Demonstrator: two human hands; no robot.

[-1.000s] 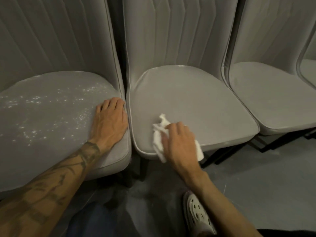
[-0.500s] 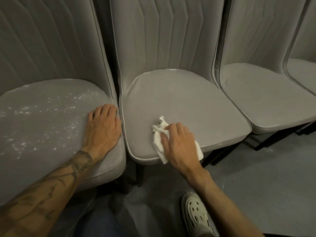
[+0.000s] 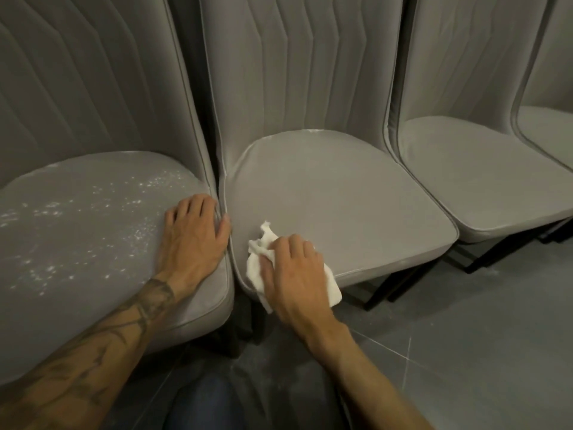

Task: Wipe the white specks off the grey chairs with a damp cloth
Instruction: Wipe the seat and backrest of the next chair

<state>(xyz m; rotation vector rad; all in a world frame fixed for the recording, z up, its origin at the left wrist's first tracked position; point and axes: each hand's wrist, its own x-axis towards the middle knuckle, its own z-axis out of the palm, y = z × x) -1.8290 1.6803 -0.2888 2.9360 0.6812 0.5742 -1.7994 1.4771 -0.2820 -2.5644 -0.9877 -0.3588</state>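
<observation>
Head view.

Surroundings: row of grey upholstered chairs set side by side, ribbed backs upright behind the seats. Third chair (image 3: 480, 175) just right of the middle one, part of a fourth chair (image 3: 552, 131) at the far right edge. Black chair legs (image 3: 381, 290) under the seat fronts. Grey tiled floor (image 3: 465, 336) below, dusted pale in places. Dark blue trouser knee (image 3: 201, 405) at the bottom centre. Tattooed forearm (image 3: 93, 352) lying across the front of the left seat.

Task items: left chair seat (image 3: 77, 237) scattered with white specks (image 3: 136, 234), densest from the middle toward the rear right. Middle chair seat (image 3: 341, 206) with a faint white trace along its rear edge. White cloth (image 3: 260, 243) crumpled on the front left corner of the middle seat, well apart from the specks.

Hands: left hand (image 3: 192, 240) flat, fingers straight, resting on the right edge of the left seat, thumb at the seam between the two seats. Right hand (image 3: 294, 274) on top of the cloth, fingers bent around it, pressing it to the seat.

Edges and room: cloth overhanging the front edge of the middle seat below the right hand. Narrow dark gap between left and middle seats, just beside the cloth. Bare seat surface behind and to the right of the cloth.
</observation>
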